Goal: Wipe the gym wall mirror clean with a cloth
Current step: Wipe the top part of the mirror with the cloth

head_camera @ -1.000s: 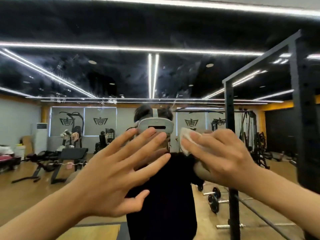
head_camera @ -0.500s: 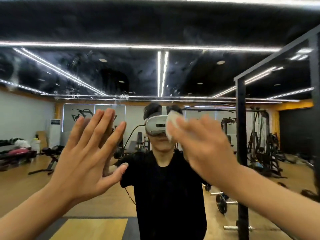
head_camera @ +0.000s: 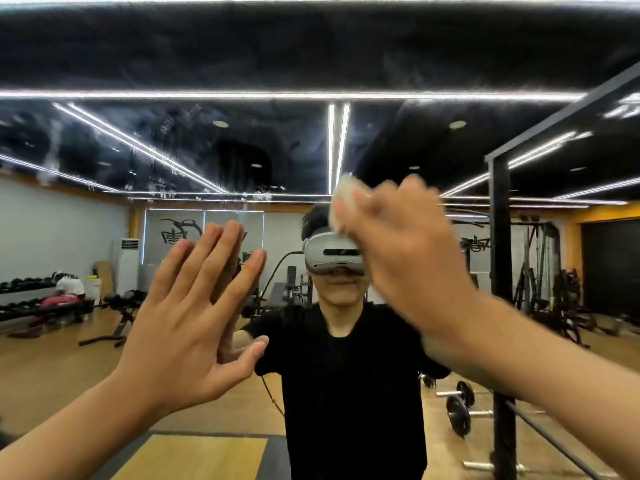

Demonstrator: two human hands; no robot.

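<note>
The wall mirror (head_camera: 242, 150) fills the view, with streaks across its upper left part. The left hand (head_camera: 194, 317) lies flat on the glass at left, fingers straight and close together. The right hand (head_camera: 405, 258), blurred, sits higher at right and holds the white cloth (head_camera: 341, 195) against the glass. The cloth shows just past its fingertips.
</note>
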